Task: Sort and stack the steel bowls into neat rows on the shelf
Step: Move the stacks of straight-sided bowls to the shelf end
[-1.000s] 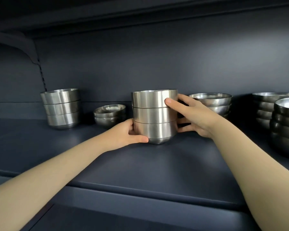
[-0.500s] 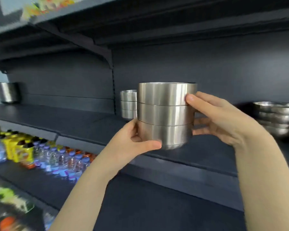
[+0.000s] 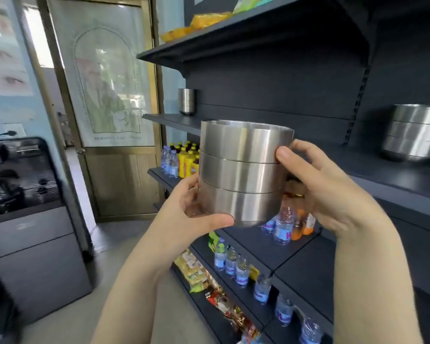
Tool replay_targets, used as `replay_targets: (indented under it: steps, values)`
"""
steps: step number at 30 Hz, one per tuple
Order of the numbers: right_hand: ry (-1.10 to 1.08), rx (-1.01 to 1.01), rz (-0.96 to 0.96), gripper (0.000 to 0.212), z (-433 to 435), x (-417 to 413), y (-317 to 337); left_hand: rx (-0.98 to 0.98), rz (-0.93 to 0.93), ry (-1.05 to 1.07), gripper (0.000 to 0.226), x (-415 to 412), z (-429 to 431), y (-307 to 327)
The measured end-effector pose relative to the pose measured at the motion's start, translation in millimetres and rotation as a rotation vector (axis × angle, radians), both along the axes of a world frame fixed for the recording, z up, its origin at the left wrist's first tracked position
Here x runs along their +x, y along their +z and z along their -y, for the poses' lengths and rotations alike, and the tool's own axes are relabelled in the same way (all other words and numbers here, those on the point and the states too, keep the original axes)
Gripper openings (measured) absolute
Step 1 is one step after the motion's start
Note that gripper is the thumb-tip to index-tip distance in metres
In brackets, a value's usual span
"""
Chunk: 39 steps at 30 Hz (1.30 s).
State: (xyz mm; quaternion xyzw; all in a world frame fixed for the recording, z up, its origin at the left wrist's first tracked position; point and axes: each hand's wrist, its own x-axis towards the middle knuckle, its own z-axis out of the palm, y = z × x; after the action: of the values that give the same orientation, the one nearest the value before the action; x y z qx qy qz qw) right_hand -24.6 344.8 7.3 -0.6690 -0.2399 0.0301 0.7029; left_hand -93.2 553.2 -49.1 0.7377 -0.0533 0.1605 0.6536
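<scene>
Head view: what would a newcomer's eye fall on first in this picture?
A stack of three steel bowls fills the centre, held in the air between the left hand at its base and the right hand at its side. Another bowl stack stands on the dark shelf at the right, and bottled drinks line the lower shelves.

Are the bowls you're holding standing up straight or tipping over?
Upright, rims up, barely leaning. The bowl stack sits between the left hand and right hand.
</scene>
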Motion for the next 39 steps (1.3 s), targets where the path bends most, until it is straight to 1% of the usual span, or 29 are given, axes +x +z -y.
replay_targets:
  steps: [6,12,16,18,20,23,25,27,28,30,32,35,39]
  values:
    - [0.086,-0.018,-0.039,0.063,-96,38,-16,-0.044,-0.006,0.1,0.074,10,-76,-21]
    - [0.154,-0.032,-0.059,0.066,-179,108,-35,-0.053,-0.022,0.158,0.072,63,-147,-39]
    - [0.169,-0.006,-0.065,0.065,-232,172,-42,-0.041,-0.04,0.183,0.079,124,-198,-45]
    - [0.171,0.004,-0.061,0.068,-259,207,-39,-0.026,-0.035,0.194,0.077,159,-223,-42]
    - [0.182,0.026,-0.056,0.066,-285,239,-32,-0.01,-0.023,0.203,0.074,192,-247,-36]
    - [0.212,0.029,-0.029,0.062,-323,281,-22,0.002,0.016,0.228,0.077,230,-281,-29]
    - [0.246,0.027,-0.022,0.067,-349,304,-18,-0.015,0.036,0.252,0.08,248,-304,-26]
    - [0.274,0.012,-0.018,0.074,-375,323,-14,-0.038,0.051,0.269,0.077,263,-327,-24]
    - [0.287,0.008,-0.018,0.074,-388,332,-12,-0.042,0.059,0.273,0.075,272,-340,-23]
    - [0.306,0.026,-0.019,0.065,-413,350,-8,-0.061,0.069,0.281,0.078,291,-364,-24]
    - [0.295,0.031,-0.01,0.063,-439,370,-6,-0.086,0.08,0.285,0.083,314,-390,-25]
    - [0.236,0.02,0.017,0.074,-477,405,-7,-0.069,0.085,0.241,0.083,357,-434,-25]
    - [0.143,0.022,0.046,0.07,-525,454,-6,-0.092,0.103,0.133,0.081,425,-493,-19]
